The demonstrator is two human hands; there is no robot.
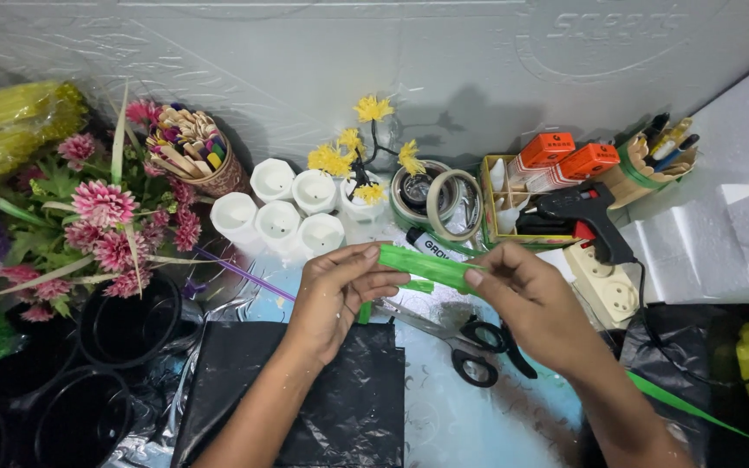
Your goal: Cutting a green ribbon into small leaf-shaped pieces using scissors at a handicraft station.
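Pink artificial flowers (101, 208) lying far left; left hand (333, 299) and right hand (526, 299) each pinching an end of a green ribbon strip (426, 265), holding it just above black-handled scissors (470, 342); black glue gun (584, 218) resting right.

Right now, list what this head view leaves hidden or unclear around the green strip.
- Green strip: both ends covered by the left hand and right hand.
- Scissors: blade tips hidden under the left hand.
- Black pots: insides too dark to see.
- Black plastic sheet: cut off by the bottom edge.
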